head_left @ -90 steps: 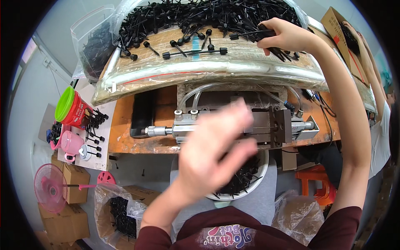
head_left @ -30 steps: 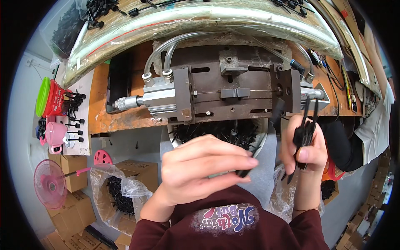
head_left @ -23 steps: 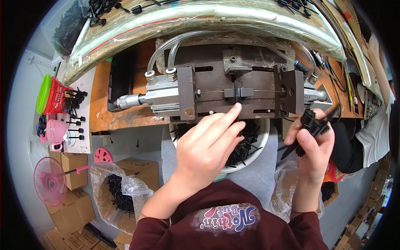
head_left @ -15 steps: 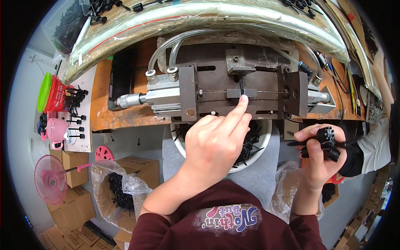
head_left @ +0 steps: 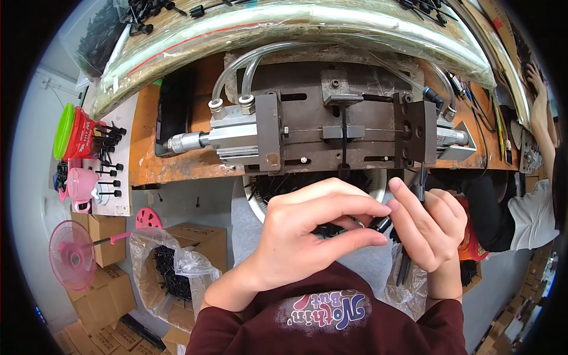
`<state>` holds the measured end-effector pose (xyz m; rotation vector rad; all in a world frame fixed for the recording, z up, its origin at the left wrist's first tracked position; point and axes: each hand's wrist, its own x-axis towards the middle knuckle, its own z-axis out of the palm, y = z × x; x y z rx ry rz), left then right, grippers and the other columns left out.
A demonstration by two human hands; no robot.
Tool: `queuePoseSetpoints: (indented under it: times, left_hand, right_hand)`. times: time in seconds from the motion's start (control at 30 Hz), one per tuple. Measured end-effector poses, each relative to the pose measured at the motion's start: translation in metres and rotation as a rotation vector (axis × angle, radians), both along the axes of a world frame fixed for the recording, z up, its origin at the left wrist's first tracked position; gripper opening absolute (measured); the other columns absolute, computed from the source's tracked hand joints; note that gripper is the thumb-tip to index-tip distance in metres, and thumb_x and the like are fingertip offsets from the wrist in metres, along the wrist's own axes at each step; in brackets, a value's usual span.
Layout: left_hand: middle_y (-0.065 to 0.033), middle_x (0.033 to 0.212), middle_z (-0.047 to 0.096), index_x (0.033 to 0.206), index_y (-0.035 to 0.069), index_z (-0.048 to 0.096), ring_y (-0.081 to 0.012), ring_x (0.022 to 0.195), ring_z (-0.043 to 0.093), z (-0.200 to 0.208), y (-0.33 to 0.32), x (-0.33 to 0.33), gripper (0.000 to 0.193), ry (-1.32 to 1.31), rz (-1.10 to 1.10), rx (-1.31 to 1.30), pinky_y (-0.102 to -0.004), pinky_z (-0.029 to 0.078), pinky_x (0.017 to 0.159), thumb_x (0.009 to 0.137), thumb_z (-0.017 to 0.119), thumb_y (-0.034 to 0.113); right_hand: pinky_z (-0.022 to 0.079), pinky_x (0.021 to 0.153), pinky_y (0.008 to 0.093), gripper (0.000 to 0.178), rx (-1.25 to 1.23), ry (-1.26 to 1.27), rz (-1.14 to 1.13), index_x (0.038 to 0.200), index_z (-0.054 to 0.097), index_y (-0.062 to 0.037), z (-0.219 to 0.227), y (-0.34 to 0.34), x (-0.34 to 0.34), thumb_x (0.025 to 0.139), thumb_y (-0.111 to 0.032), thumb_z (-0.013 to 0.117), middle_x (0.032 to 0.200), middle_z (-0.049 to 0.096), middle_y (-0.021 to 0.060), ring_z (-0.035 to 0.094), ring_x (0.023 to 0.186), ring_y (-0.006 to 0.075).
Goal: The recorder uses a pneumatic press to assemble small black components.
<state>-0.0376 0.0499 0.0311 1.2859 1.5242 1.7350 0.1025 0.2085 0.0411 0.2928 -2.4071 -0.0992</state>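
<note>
Over the white basket, my left hand [head_left: 319, 219] has its thumb and forefinger around the knobbed end of a black plastic rod [head_left: 382, 225]. Right beside it, my right hand [head_left: 429, 231] is closed around several similar black rods [head_left: 404, 266], with one end poking up past its fingers and others hanging below. The fingers partly hide the bunch. Ahead, another black rod [head_left: 344, 155] lies across the small grey block [head_left: 354, 132] at the middle of a dark metal fixture [head_left: 307, 155]; neither hand touches it.
Air cylinders [head_left: 234, 139] with clear hoses flank the fixture on the wooden bench [head_left: 145, 160]. Below is a white basket [head_left: 257, 204] of black rods. A bagged box [head_left: 145, 260] and pink fan [head_left: 72, 254] stand left. At right, another person's arm [head_left: 539, 112] shows.
My left hand has drawn back from the fixture's block to my right hand. The right hand has moved inward and turned. The rod in the fixture now extends toward me.
</note>
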Motion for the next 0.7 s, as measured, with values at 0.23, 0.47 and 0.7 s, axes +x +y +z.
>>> queuePoseSetpoints:
  times: [0.23, 0.47, 0.7]
  left_hand:
    - [-0.0119, 0.101, 0.068, 0.097, 0.003, 0.072, -0.0161, 0.069, 0.064, -0.013, -0.001, 0.002, 0.035, 0.524, 0.328, 0.027, -0.0263, 0.052, 0.062, 0.064, 0.083, 0.001]
    - [-0.0069, 0.119, 0.068, 0.092, 0.006, 0.07, -0.0155, 0.062, 0.063, -0.027, 0.014, -0.002, 0.025, 0.957, 0.394, -0.216, -0.0247, 0.047, 0.055, 0.07, 0.079, 0.014]
    - [-0.0066, 0.117, 0.068, 0.091, 0.006, 0.07, -0.016, 0.063, 0.064, -0.029, 0.017, -0.01, 0.025, 0.942, 0.398, -0.21, -0.0249, 0.047, 0.056, 0.07, 0.079, 0.015]
  right_hand:
    - [0.055, 0.067, 0.0302, 0.034, -0.586, 0.153, -0.053, 0.094, 0.062, 0.0015, -0.018, 0.012, 0.004, 0.079, -0.024, 0.079, 0.106, 0.069, 0.0205, 0.067, 0.078, 0.026]
    - [0.055, 0.079, 0.0324, 0.033, -0.851, 0.096, -0.159, 0.094, 0.068, -0.001, -0.02, -0.003, 0.013, 0.078, -0.029, 0.077, 0.109, 0.068, 0.0177, 0.067, 0.093, 0.0257]
    - [0.057, 0.08, 0.0339, 0.03, -0.678, 0.054, -0.248, 0.098, 0.07, -0.0007, -0.012, -0.013, 0.016, 0.073, -0.015, 0.08, 0.112, 0.067, 0.0159, 0.067, 0.096, 0.0262]
